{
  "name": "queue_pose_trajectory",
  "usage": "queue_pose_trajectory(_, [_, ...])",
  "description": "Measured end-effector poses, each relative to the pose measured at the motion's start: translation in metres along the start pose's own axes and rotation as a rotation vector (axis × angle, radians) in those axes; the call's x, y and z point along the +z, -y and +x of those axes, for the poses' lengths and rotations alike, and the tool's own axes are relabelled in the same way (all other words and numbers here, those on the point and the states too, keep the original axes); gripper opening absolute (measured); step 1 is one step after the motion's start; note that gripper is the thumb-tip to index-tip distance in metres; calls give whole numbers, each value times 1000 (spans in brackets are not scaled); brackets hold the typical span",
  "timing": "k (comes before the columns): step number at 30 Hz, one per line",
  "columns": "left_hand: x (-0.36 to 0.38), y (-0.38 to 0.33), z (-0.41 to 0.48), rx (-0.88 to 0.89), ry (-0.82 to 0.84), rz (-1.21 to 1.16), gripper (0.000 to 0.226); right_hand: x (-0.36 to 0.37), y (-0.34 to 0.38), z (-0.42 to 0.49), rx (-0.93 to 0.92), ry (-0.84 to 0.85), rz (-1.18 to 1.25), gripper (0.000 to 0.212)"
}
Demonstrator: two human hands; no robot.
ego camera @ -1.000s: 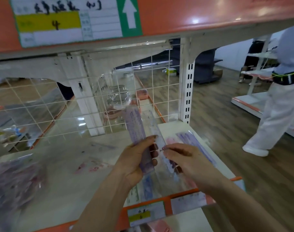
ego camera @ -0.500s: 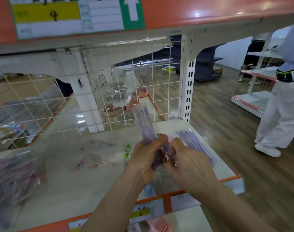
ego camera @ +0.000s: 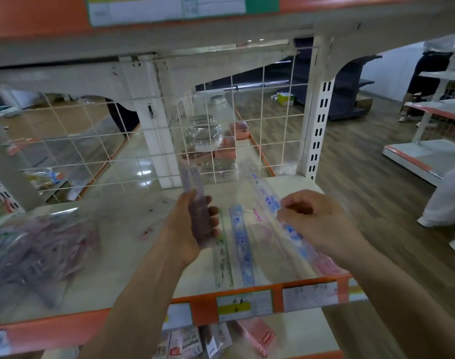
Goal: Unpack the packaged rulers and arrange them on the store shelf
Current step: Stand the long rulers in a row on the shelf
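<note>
Above the shelf edge point(ego camera: 204, 309), hands point(ego camera: 192, 229) point(ego camera: 322, 224) gripping rulers point(ego camera: 192, 182)

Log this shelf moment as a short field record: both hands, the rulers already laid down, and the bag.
left hand: grips the purple ruler pack, upright
right hand: pinches the clear blue-printed ruler, slanted; contact with the shelf unclear
laid out: green ruler and blue ruler, side by side, running front to back
shelf: white, orange front edge with price labels
plastic bag: on the shelf's left side, contents blurred
</note>
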State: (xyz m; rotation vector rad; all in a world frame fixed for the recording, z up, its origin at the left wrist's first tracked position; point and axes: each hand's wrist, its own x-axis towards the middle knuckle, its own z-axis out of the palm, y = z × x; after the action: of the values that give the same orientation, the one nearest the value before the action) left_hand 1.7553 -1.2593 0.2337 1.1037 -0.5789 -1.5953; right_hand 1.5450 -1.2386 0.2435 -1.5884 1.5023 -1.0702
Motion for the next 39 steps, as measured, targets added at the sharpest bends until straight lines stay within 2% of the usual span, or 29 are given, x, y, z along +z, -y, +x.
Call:
queue_pose_trajectory(4, [-29,-12,-3,45,-26,-27,33,27,-4,7,14,121,-183,10])
queue_pose_trajectory(8, [-40,-14,-9,45,-28,-45,34,54,2,13,85,203,-108,7])
queue_pose_trajectory(11, [-48,-12,-13,41,4,-72,40,64,5,15,105,243,-63,13])
queue_pose_trajectory(17, [-53,-8,-14,45,3,-72,39,52,3,13,156,249,-62,8])
queue_pose_trajectory(22, [-41,-3,-11,53,-47,-10,41,17,-6,20,157,89,-136,5])
queue_pose_trajectory(24, [-32,1,-9,29,-43,-5,41,13,-8,19,196,129,-126,2])
queue_pose_trajectory(29, [-13,6,-9,-7,-17,37,41,33,-6,10,267,254,-51,12])
queue_pose_trajectory(39, [-8,7,-15,-11,21,36,41,47,0,12,298,267,-19,17])
